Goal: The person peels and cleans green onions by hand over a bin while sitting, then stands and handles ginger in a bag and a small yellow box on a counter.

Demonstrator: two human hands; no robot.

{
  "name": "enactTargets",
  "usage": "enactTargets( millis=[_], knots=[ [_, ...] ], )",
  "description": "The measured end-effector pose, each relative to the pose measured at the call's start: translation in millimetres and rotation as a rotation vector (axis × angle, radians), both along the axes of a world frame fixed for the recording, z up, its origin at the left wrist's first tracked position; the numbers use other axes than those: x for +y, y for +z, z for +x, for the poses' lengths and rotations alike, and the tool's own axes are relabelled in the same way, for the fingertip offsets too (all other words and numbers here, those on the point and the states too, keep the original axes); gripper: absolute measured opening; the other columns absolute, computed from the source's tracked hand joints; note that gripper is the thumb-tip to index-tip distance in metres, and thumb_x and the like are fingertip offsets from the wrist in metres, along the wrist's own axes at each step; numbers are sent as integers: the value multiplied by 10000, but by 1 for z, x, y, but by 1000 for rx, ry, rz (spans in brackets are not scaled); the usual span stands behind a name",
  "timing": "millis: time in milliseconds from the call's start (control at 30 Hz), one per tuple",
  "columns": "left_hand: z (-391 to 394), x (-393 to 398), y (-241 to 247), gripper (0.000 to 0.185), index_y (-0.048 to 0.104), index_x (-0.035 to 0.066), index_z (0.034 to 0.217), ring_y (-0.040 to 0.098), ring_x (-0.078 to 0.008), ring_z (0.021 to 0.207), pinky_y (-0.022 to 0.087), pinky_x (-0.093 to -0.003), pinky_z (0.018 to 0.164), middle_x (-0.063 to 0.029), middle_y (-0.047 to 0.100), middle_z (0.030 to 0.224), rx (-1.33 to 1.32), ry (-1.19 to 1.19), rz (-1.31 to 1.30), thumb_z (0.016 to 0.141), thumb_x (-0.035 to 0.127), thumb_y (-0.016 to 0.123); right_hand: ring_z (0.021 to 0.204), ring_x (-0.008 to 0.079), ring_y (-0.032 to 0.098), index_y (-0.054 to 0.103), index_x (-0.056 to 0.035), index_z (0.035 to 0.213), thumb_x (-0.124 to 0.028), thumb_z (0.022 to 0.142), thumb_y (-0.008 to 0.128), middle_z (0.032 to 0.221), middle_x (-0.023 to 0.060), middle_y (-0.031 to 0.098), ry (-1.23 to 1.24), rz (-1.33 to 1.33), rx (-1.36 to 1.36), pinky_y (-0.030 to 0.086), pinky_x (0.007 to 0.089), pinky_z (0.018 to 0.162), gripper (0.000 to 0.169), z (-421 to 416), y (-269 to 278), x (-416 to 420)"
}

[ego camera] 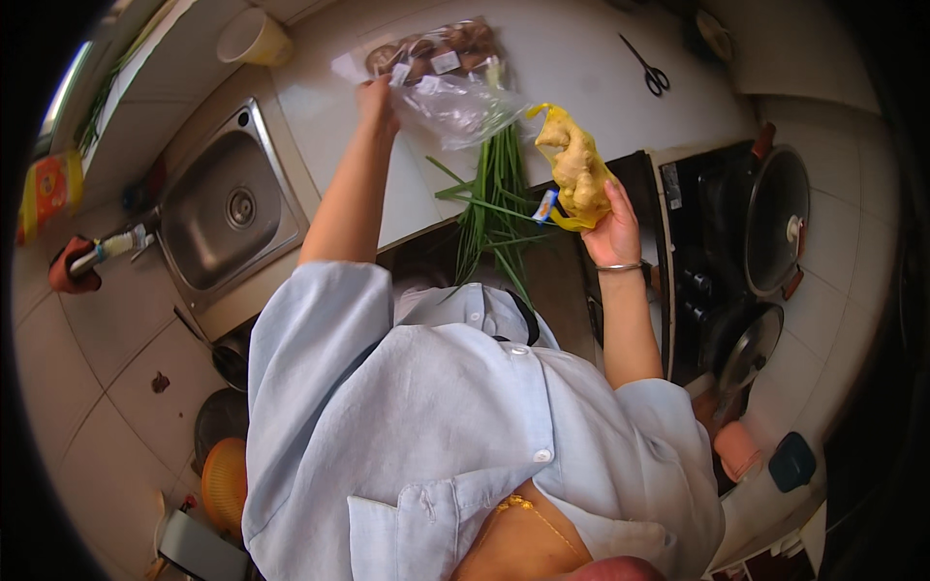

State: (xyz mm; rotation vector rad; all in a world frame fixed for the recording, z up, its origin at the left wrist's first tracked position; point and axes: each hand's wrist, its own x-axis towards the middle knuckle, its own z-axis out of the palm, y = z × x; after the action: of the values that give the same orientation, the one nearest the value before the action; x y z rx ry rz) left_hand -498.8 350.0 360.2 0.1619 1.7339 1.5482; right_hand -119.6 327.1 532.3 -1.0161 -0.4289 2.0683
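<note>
My right hand (612, 225) holds a piece of ginger root (574, 163) in a yellow mesh bag with a small blue-and-white tag. At the counter's back, my left hand (378, 105) is at the near left corner of a clear bag of brown mushrooms (472, 54); its fingertips are partly hidden, so its grip is unclear. A crumpled clear plastic bag (465, 109) lies between the hands, over part of a bunch of long green scallions (501, 174). The green ends of the scallions hang over the counter's front edge.
Scissors (654, 78) lie at the back right of the white counter (588, 51). A steel sink (225, 210) is at left, with a pale yellow cup (254, 40) behind it. On the right stands a black stove (690, 218) with a lidded pan (777, 218) and a smaller lidded pot (748, 352).
</note>
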Motion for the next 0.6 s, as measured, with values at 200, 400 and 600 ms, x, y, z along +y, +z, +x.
enactTargets(
  millis=[200, 400, 600],
  knots=[
    [97, -17, 165, 364, 558, 23, 1125, 527, -151, 1008, 391, -274, 889, -72, 593, 1061, 24, -461, 482, 859, 267, 607, 1111, 209, 505, 460, -60, 1214, -142, 912, 518, 1196, 60, 528, 1, 261, 37, 404, 360, 956, 319, -33, 61, 36],
    [108, -7, 232, 378, 458, 72, 1205, 559, -180, 1014, 458, -390, 889, -50, 554, 1132, -610, -398, 638, 874, 197, 592, 1021, 133, 522, 513, -36, 1159, -105, 867, 603, 1090, 61, 556, 205, 555, -140, 433, 262, 887, 313, -119, 74, 76],
    [41, -10, 191, 427, 412, 154, 1235, 485, -213, 1119, 430, -476, 923, -37, 506, 1177, -700, -148, 676, 858, 196, 608, 902, 111, 572, 544, -9, 1139, 25, 833, 525, 997, 60, 604, 550, 817, -421, 472, 238, 793, 308, -177, 33, 132]
  ],
)
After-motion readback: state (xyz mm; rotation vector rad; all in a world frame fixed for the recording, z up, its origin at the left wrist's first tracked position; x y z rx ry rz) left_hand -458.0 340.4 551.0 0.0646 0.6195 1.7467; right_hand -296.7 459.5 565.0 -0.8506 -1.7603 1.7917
